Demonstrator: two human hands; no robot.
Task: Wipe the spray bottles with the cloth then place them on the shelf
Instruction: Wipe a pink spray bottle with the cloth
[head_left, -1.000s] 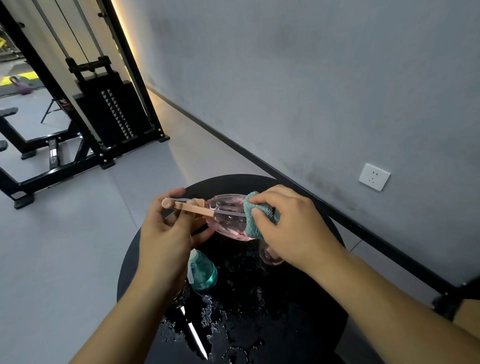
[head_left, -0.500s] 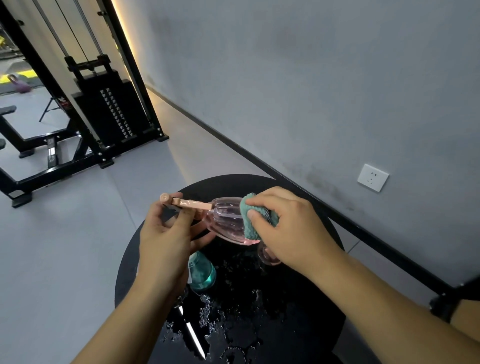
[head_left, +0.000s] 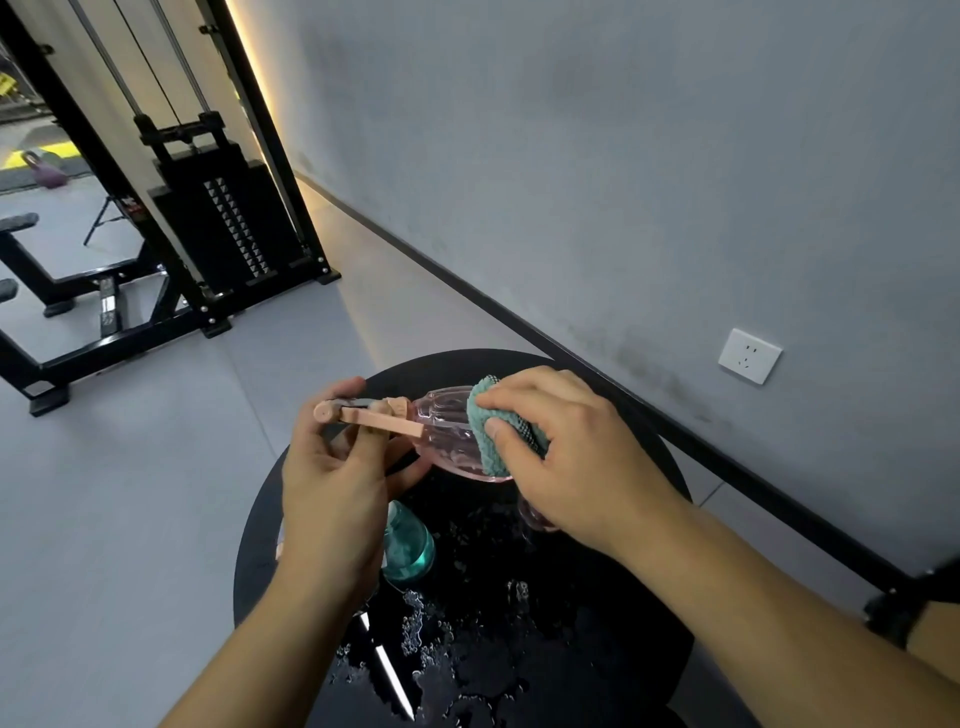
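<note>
Pink spray bottle (head_left: 447, 436) gripped sideways by left hand (head_left: 332, 488); right hand (head_left: 566, 457) clutches teal cloth (head_left: 498, 431) against it.

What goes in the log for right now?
step: wiping | left hand: holds pink spray bottle by nozzle | right hand: presses teal cloth on it | shelf: unseen

Both bare forearms extend forward from the lower edge of the head view and converge toward the centre. The left hand (head_left: 337, 483) is raised, palm turned toward the camera, with thumb and fingers curled around the pump head of a pink spray bottle (head_left: 441, 436). The right hand (head_left: 566, 457), back uppermost, presses a teal cloth (head_left: 493, 441) against the bottle body, thumb and fingers bent over the cloth.
</note>
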